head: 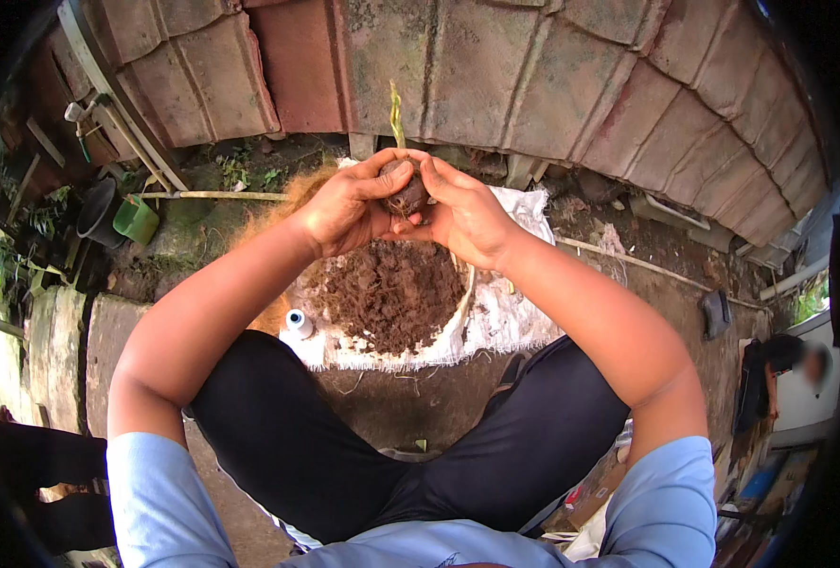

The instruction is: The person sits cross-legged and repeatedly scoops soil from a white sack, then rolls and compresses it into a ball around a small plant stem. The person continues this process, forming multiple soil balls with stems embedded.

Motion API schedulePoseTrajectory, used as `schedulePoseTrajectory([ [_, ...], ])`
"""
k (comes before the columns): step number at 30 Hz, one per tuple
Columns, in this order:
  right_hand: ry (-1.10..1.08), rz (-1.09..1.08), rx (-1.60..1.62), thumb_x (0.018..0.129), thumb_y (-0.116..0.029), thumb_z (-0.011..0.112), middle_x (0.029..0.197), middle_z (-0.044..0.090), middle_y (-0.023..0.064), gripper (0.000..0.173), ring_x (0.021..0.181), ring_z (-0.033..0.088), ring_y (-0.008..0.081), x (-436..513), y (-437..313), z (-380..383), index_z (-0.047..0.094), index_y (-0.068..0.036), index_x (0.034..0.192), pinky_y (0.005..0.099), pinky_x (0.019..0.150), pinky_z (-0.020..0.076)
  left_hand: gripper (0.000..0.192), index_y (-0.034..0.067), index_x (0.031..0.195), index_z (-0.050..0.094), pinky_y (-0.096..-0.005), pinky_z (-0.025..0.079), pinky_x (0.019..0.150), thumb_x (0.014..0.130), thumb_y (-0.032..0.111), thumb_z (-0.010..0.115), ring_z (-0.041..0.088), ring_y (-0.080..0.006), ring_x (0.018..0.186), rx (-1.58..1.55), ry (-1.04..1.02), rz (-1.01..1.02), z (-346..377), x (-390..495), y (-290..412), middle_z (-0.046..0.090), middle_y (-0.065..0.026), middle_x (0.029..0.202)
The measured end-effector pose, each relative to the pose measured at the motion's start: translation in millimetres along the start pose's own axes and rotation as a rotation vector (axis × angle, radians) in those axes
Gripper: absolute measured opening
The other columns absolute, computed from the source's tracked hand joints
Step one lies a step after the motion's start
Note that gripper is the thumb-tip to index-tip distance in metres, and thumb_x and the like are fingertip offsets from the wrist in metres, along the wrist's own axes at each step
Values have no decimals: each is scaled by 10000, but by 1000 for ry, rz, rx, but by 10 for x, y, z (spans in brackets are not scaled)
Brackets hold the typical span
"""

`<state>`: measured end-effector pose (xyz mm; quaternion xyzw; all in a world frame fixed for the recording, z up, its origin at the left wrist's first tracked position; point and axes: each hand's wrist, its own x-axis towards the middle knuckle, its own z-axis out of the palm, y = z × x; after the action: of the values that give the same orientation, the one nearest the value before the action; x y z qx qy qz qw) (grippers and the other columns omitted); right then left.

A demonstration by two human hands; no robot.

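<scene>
Between my two hands, held up above the ground, is a round ball of dark soil [404, 189] with fine roots at its underside. A green and yellowish shoot [395, 117] stands up from it. My left hand [359, 199] grips the ball from the left, thumb across its front. From the right side my right hand [459, 206] presses on it with thumb and fingers. Below them a heap of brown, fibrous soil [391, 298] lies on a white woven plastic sack [519, 312]. A spool of thread [299, 324] stands on the sack's left part, beside orange-brown fibre [274, 309] partly hidden by my left forearm.
Clay roof tiles [476, 71] slope across the far side. A green plastic container [136, 220] and a black bucket [99, 213] are at the left. A bamboo pole [221, 195] lies beyond the sack. Another person [767, 383] is at the far right, a dark pouch-like object [716, 314] nearer.
</scene>
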<state>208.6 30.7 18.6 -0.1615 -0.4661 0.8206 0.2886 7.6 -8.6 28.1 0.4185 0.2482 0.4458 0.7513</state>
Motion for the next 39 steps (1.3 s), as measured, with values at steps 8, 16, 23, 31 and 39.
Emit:
schedulePoseTrajectory([
  [8,87,-49,-99,1036,-405,651,1219,536,31,620,966,590,139,4,57,30,425,-69,1506,439,935,636,358,87,1358,561,-313,565,699,1117,347,515,620,-184,895,70,264,27,202,11,6,605,-73,1190],
  [16,89,-65,-158,1036,-395,649,1260,520,29,625,965,543,134,-27,98,24,421,-62,1512,428,951,632,330,62,1322,559,-320,560,757,1123,321,510,620,-177,1001,295,132,122,-23,71,-85,615,-58,1186],
  [23,153,-13,-174,1071,-187,565,1304,628,96,453,1172,646,215,-117,9,78,474,-81,1502,453,946,599,378,79,1403,467,-380,555,950,1082,227,601,628,-204,1184,275,148,1,-26,-37,-28,630,-107,1280],
  [31,655,81,-514,1034,-94,511,1016,630,37,134,901,628,141,48,517,-149,583,-59,1142,315,734,551,632,-13,1410,440,-413,579,998,900,53,808,713,-257,1111,242,333,-112,-35,-103,-3,678,-150,1239],
  [39,355,621,-1086,1010,-172,592,998,670,64,178,861,647,166,673,943,-751,664,-54,1123,327,699,541,357,-33,1171,658,-350,619,760,856,44,809,729,-209,887,243,478,-137,-409,-63,-61,722,-122,1082],
])
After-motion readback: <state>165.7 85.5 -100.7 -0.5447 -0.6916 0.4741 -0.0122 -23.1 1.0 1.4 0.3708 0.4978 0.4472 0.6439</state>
